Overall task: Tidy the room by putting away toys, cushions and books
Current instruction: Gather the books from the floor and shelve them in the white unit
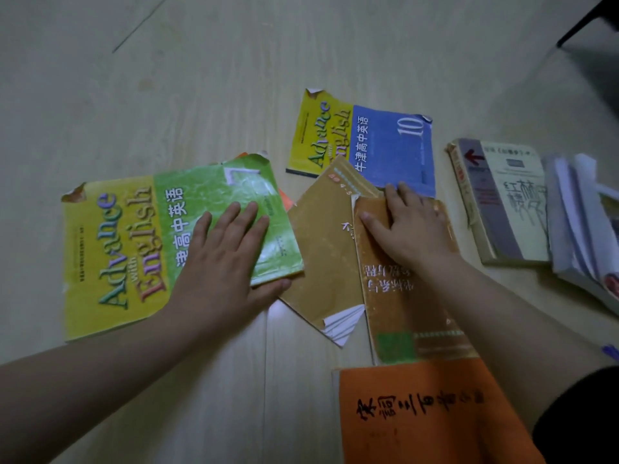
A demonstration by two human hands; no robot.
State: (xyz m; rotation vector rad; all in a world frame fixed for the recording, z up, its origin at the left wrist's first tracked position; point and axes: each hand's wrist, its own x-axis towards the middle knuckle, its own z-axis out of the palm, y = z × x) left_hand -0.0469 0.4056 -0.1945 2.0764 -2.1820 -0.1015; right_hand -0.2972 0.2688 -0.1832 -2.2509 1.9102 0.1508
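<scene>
- The green book (pixel 110 249), titled "Advance with English", lies left of the tan book (pixel 402 313).
- The left hand (pixel 221 256) presses flat on it, fingers straight and slightly apart.
- The right hand (pixel 412 226) rests on the tan book, fingers bent at its far edge; I cannot tell if it grips.
- The blue book (pixel 392 145), same title, marked "10", lies just beyond the tan book.

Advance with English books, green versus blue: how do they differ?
The green book is marked 7, the blue book 10. The left hand lies flat on the green book; the blue book lies farther off, a tan book overlapping its corner. Both have yellow title bands and torn corners.
</scene>
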